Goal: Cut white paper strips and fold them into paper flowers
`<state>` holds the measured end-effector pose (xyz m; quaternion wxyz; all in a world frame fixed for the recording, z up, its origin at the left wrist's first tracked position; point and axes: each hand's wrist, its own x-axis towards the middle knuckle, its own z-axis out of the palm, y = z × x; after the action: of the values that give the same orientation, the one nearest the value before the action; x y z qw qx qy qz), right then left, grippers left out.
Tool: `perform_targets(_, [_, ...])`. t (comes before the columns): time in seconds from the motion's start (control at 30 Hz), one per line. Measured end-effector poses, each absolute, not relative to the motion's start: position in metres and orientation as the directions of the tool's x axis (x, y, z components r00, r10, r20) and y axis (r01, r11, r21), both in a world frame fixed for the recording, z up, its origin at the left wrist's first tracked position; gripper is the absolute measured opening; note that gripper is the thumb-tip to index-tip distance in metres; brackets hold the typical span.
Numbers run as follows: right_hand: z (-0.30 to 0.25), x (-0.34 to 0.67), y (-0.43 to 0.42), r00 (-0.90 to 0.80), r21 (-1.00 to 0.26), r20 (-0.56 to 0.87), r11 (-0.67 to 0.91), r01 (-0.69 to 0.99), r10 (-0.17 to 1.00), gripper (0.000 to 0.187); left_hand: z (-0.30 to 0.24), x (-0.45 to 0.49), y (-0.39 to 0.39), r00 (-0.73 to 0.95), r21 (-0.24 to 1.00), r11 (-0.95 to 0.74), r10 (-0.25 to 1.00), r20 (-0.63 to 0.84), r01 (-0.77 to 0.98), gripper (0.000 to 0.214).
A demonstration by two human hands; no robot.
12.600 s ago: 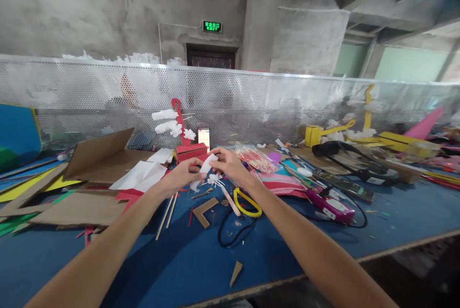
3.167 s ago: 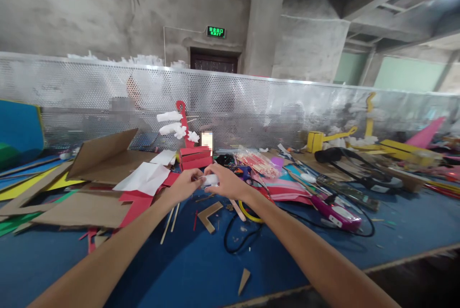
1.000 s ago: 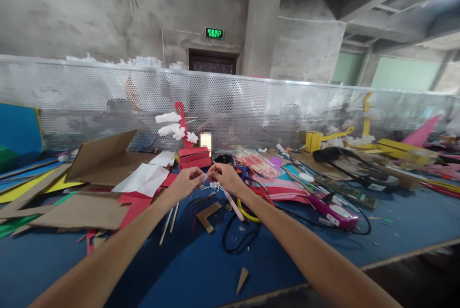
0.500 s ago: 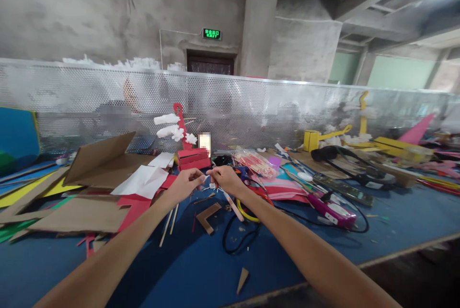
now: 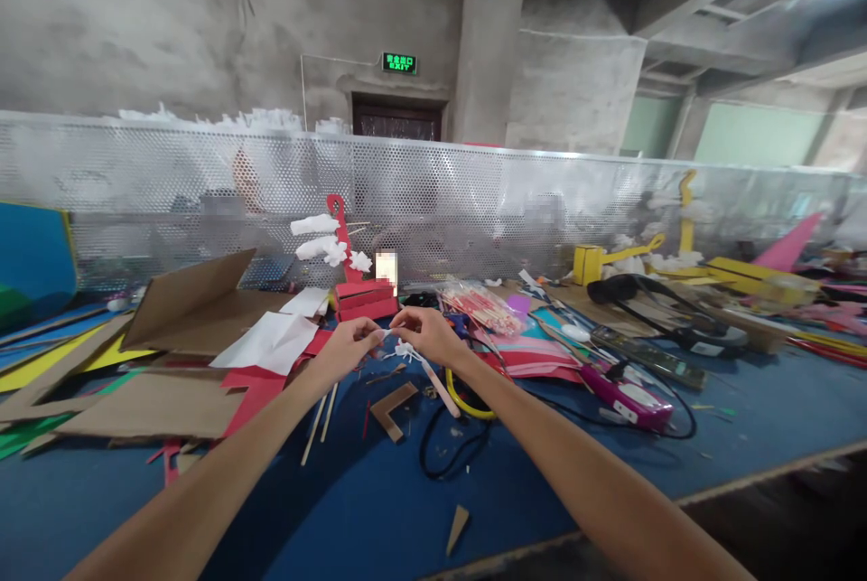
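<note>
Over the blue table (image 5: 339, 513), left hand (image 5: 353, 344) and right hand (image 5: 429, 339) both pinch a small white scrap (image 5: 389, 334) directly between them, neither nearer; its long axis is too small to tell.

I've got the green exit sign (image 5: 399, 63) glowing far over a dark doorway (image 5: 398, 122) | perforated metal screen (image 5: 467, 192) running left to right in front | blue panel (image 5: 33, 247) up at left | over right, purple device (image 5: 629, 398), black strapped device (image 5: 667, 314) farther back

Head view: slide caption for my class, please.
Left hand and right hand pinch a small white scrap over a cluttered blue tabletop.
</note>
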<state>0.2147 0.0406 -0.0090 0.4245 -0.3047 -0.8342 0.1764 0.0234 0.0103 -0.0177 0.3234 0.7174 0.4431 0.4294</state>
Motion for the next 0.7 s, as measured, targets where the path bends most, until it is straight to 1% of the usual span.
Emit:
perform_targets(0.2, [-0.0085,0.2150,0.0403,-0.438,-0.507,0.616,0.755,0.415,0.655,0.015,-0.0204,0.0227,0.0149,0.250,0.828,-0.441,0.894,0.371,0.346,0.027])
perform_targets(0.43, [-0.0061,0.2172,0.0377,-0.490,-0.406,0.584,0.756,0.514,0.647,0.040,-0.0168,0.0223,0.0116,0.251,0.820,-0.447,0.892,0.377,0.356,0.025])
perform_targets(0.63, [-0.0086,0.2180,0.0401,-0.500,-0.461,0.497,0.704,0.540,0.709,0.060,-0.0205,0.0216,0.0144,0.271,0.812,-0.449,0.889,0.368,0.373,0.026])
perform_targets(0.67, [-0.0086,0.2178,0.0398,-0.507,-0.472,0.495,0.708,0.525,0.706,0.059,-0.0226,0.0210,0.0161,0.280,0.812,-0.448,0.889,0.361,0.375,0.027])
perform_targets(0.7, [-0.0086,0.2176,0.0393,-0.518,-0.481,0.500,0.720,0.500,0.694,0.052,-0.0247,0.0205,0.0178,0.289,0.811,-0.449,0.888,0.358,0.375,0.028])
